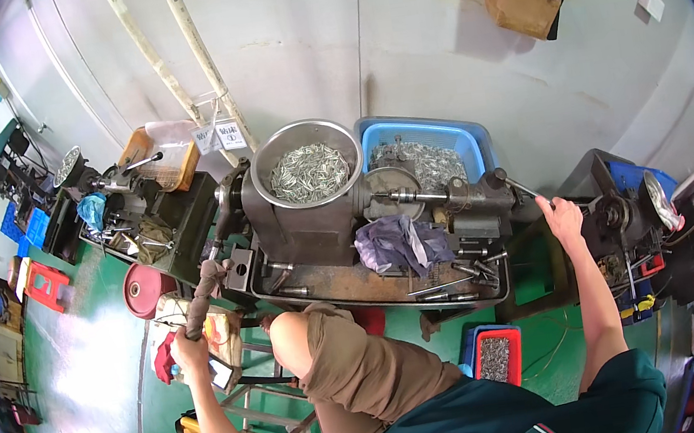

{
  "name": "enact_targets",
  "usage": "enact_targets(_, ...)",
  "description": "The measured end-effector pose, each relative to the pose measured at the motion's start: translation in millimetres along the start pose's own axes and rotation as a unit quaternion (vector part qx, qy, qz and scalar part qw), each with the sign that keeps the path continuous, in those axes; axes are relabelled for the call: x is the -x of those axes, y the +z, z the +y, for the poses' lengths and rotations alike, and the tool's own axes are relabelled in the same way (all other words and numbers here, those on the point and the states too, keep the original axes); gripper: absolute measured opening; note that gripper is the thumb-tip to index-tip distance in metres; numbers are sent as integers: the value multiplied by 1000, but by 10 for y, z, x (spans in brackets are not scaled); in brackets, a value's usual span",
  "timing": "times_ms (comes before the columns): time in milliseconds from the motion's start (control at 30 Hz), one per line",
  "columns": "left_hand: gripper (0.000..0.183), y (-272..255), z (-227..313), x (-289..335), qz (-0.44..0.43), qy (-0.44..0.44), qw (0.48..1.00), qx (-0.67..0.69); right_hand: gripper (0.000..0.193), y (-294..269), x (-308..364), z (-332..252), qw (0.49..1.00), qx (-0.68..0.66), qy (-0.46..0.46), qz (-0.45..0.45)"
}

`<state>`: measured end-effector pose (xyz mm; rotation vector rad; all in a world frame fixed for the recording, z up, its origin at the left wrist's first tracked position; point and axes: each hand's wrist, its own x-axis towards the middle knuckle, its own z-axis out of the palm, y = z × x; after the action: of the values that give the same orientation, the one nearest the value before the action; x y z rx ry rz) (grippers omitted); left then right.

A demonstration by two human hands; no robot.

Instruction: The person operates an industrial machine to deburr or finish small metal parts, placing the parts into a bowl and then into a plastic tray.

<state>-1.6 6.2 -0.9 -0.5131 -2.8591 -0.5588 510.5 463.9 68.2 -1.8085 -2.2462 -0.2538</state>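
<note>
My left hand is closed round the lower end of a cloth-wrapped lever on the left side of a small bench lathe. My right hand grips the end of a thin metal lever that runs from the tailstock. A steel bowl, full of small shiny metal pins, stands on the headstock. Between headstock and tailstock a spindle points left. A crumpled purple-grey rag hangs over the lathe's front. Whatever sits in the chuck is too small to make out.
Behind the lathe sits a blue basin with many small metal parts. Loose tools lie in the lathe's tray. Below, a red bin holds more parts. Other machines stand left and right. A metal-framed stool is beside my leg.
</note>
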Motion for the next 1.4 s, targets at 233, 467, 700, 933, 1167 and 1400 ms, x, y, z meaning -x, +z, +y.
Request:
enact_targets(233,19,58,-70,-13,6,7,1000,-6,32,261,-431,-278,974,18,-51,221)
enact_targets(467,20,35,-5,-3,0,-18,1000,-24,22,303,-550,-2155,961,-154,-215,-80)
enact_targets(700,21,23,13,67,-3,-38,999,-2,23,559,-366,-2794,895,-259,-231,-280)
enact_targets(933,17,-1,366,419,16,-56,998,13,20,717,-425,-2763,851,-353,-234,-310)
enact_targets(1167,22,35,589,689,5,-77,997,20,20,673,-447,-2800,831,-377,-284,-295)
enact_targets(1400,24,49,569,703,3,-78,997,19,21,301,-546,-2776,917,-184,-259,-241)
